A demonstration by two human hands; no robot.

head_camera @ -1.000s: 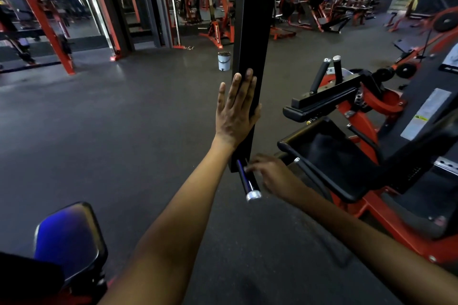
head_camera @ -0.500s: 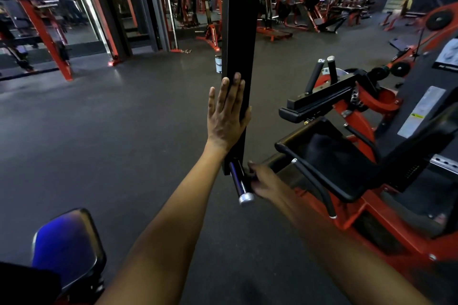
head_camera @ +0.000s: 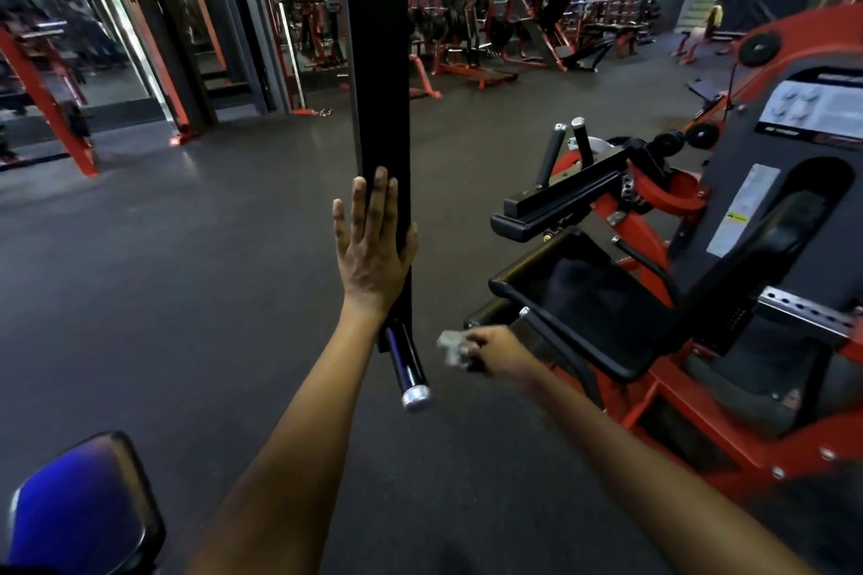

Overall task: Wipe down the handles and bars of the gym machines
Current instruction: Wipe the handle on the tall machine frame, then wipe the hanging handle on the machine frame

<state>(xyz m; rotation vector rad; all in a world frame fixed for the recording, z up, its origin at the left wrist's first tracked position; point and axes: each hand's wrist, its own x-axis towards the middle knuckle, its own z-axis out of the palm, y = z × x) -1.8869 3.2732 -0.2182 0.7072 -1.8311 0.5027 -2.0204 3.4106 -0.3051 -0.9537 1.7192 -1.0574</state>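
A dark rubber floor spreads across the gym. At the bottom left corner sits a padded seat with a blue sheen — far off, stairs rise at the top right.

I'm in a gym: dark rubber floor all around me, a red-and-black seated machine close on my right with its twin grip handles, red racks far left, and rows of red benches and plate-loaded machines along the far wall.
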